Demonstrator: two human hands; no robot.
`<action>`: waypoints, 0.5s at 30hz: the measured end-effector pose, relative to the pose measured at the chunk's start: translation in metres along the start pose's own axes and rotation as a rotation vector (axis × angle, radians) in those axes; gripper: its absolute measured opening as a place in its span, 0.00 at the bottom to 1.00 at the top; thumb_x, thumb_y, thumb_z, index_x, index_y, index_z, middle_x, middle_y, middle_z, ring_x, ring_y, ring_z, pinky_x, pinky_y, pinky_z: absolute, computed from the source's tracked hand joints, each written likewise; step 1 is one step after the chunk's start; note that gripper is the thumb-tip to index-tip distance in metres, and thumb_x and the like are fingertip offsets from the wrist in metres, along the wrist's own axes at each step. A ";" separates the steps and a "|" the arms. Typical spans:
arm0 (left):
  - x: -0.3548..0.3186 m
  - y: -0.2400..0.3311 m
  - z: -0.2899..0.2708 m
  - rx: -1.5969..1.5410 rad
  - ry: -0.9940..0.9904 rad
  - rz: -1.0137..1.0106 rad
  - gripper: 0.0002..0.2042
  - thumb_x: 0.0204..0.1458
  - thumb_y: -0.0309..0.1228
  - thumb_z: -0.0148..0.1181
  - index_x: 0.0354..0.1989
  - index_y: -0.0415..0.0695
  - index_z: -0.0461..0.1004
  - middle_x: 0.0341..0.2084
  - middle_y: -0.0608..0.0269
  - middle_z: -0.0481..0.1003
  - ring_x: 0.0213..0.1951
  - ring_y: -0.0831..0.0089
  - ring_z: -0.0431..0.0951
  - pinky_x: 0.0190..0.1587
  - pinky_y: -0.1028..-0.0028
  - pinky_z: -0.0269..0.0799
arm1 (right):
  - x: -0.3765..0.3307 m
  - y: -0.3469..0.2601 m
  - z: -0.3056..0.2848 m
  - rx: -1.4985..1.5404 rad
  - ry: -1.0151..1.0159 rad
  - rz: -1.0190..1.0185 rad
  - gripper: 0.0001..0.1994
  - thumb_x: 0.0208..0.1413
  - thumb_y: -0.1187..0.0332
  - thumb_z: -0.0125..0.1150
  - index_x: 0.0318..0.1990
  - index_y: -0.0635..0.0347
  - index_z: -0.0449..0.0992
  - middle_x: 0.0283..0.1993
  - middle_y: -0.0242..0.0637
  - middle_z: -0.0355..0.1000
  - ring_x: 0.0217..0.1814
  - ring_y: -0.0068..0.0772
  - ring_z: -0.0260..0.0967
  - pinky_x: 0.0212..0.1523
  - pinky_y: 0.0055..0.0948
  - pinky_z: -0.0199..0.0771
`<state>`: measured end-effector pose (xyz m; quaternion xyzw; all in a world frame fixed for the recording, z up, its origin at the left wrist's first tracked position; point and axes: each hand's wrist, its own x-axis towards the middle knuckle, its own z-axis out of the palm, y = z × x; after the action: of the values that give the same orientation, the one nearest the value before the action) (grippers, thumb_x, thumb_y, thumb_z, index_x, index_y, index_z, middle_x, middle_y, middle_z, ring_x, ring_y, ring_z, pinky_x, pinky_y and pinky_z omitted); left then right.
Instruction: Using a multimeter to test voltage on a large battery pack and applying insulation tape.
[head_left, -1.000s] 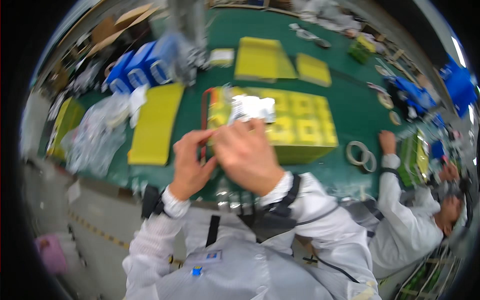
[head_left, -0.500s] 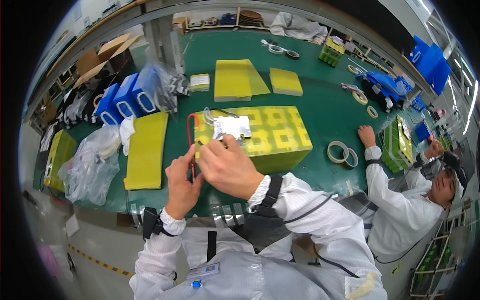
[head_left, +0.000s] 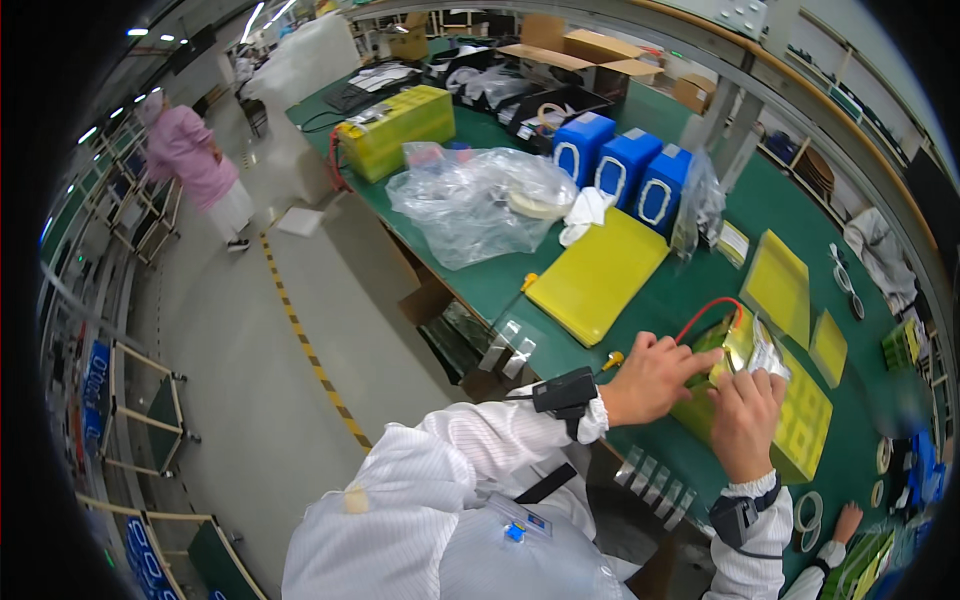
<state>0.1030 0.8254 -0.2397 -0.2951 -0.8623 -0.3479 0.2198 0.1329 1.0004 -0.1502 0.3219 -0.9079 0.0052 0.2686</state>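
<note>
Both my hands are at the near-left end of a battery pack (head_left: 808, 420) wrapped in translucent yellow-green sheet. My left hand (head_left: 648, 382) has its index finger stretched toward the pack's top and its other fingers bent; whatever they pinch is hidden. A red wire (head_left: 703, 312) arches from the pack and disappears behind that hand. My right hand (head_left: 746, 420) is closed, its fingertips down on the pack's top beside a silver-white patch (head_left: 767, 355). What lies under those fingertips is hidden. A yellow connector (head_left: 612, 360) rests on the table near my left wrist.
A yellow sheet stack (head_left: 600, 280), a crumpled clear plastic bag (head_left: 475, 205) and blue packs (head_left: 628, 165) stand to the left. Another yellow-green pack (head_left: 400, 130) sits at the table's far left. Tape rolls (head_left: 808, 512) and a co-worker's hand (head_left: 848, 521) are at right.
The view has swung left, so the pack now appears at the right and the aisle shows. My left index finger has stretched out toward the pack's top; the right hand stays at the pack.
</note>
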 end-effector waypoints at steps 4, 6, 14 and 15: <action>-0.002 -0.003 -0.003 0.005 -0.003 -0.020 0.40 0.46 0.32 0.71 0.71 0.59 0.62 0.36 0.70 0.75 0.41 0.65 0.73 0.48 0.61 0.57 | 0.003 -0.003 0.000 0.042 0.025 -0.013 0.09 0.44 0.71 0.68 0.33 0.61 0.78 0.32 0.35 0.68 0.39 0.39 0.66 0.44 0.41 0.60; -0.004 -0.005 -0.003 0.005 0.006 -0.021 0.39 0.46 0.32 0.71 0.71 0.59 0.63 0.35 0.70 0.75 0.41 0.65 0.73 0.48 0.61 0.57 | 0.004 -0.005 -0.001 0.065 0.024 0.035 0.08 0.44 0.72 0.68 0.33 0.60 0.78 0.31 0.34 0.68 0.38 0.39 0.66 0.45 0.41 0.60; 0.002 -0.002 -0.003 -0.042 0.002 0.015 0.38 0.47 0.31 0.70 0.70 0.57 0.65 0.34 0.70 0.76 0.41 0.65 0.74 0.48 0.62 0.57 | 0.003 -0.006 -0.003 -0.004 0.057 0.078 0.06 0.44 0.72 0.68 0.31 0.59 0.77 0.30 0.33 0.68 0.37 0.38 0.66 0.44 0.41 0.60; 0.001 -0.002 -0.006 -0.036 -0.006 -0.006 0.37 0.47 0.31 0.70 0.70 0.57 0.65 0.35 0.69 0.76 0.41 0.65 0.74 0.48 0.62 0.57 | 0.005 -0.003 -0.003 0.067 0.031 0.081 0.06 0.45 0.72 0.68 0.31 0.58 0.77 0.30 0.33 0.68 0.37 0.38 0.66 0.44 0.40 0.60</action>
<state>0.1022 0.8202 -0.2364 -0.2977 -0.8574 -0.3630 0.2110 0.1333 0.9960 -0.1455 0.2934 -0.9152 0.0516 0.2714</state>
